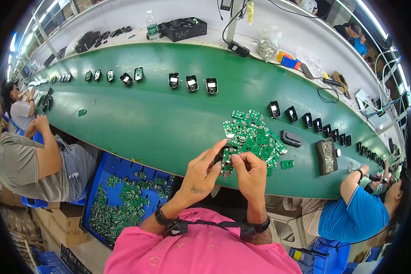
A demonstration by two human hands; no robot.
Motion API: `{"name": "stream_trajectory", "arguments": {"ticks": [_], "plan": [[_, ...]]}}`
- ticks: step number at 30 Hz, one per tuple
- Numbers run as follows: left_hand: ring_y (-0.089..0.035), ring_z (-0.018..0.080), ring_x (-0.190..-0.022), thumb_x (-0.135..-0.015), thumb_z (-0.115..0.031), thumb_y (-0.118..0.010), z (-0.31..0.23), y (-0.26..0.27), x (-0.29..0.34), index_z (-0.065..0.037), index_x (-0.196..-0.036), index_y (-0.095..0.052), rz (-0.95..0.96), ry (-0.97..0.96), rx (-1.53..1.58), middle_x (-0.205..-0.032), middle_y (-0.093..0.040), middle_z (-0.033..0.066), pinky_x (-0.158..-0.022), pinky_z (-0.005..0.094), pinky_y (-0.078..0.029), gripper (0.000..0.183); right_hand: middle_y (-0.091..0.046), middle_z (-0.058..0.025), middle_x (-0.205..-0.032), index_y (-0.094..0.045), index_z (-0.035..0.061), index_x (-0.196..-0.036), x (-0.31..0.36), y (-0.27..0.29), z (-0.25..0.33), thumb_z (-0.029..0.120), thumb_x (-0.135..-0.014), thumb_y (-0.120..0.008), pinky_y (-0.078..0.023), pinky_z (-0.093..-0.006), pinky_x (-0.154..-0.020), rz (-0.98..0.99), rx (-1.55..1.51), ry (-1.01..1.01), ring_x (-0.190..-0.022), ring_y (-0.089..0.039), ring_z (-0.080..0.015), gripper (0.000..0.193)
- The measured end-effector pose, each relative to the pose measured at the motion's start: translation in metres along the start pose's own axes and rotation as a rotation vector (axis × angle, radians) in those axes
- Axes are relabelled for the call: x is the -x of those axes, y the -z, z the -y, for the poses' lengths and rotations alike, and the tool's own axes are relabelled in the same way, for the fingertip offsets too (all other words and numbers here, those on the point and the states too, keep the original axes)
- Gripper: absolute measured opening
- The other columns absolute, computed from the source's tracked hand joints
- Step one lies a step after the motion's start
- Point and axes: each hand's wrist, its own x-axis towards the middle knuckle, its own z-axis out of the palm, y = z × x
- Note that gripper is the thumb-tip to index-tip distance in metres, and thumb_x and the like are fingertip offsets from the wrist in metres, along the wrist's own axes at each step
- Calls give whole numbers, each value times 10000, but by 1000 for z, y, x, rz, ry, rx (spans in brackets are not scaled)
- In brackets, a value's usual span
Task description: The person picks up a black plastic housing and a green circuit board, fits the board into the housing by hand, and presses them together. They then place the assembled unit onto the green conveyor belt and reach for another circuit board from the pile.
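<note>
Close to the table's near edge, my left hand [202,172] is closed around a small black plastic housing [219,157]. A green circuit board [228,160] sits at the housing, between my two hands; whether it is fully seated inside I cannot tell. My right hand [250,173] pinches the board's right side with thumb and forefinger. Just beyond my hands lies a loose pile of green circuit boards [255,137]. One single board [287,164] rests apart at the pile's right. A closed black case [291,138] lies right of the pile.
Black housings [192,83] stand in a row along the green table [169,118]. A box of small metal parts [326,157] is at right. A blue bin [106,166] of boards stands low at left. Co-workers sit left [36,160] and right [351,214].
</note>
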Motion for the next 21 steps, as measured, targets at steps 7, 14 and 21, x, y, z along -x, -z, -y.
{"name": "stream_trajectory", "arguments": {"ticks": [7,14,21], "plan": [[-667,122,-861,-952,3,-524,-3,0,0,-38,-1452,-462,56,74,184,-1177,-642,139,-728,277,-558,506,-617,-72,-675,-643,-26,-815,3,-12,3,141,-919,-705,-409,-298,-516,-124,98,155,-555,-528,-125,207],[-634,82,-768,-986,-30,-503,1,-8,-2,-38,-1427,-459,-37,106,142,-1058,-667,84,-653,237,-536,443,-669,-136,-756,-607,-42,-1082,2,-25,-9,188,-1002,-570,-481,-353,-545,-192,132,230,-596,-631,-195,246],[-629,82,-757,-990,-20,-492,7,-24,1,-28,-1407,-470,-108,-17,1,-992,-680,87,-654,242,-531,418,-682,-204,-849,-584,-23,-1284,3,-32,-6,181,-1018,-508,-518,-415,-599,-144,63,178,-666,-678,-327,344]]}}
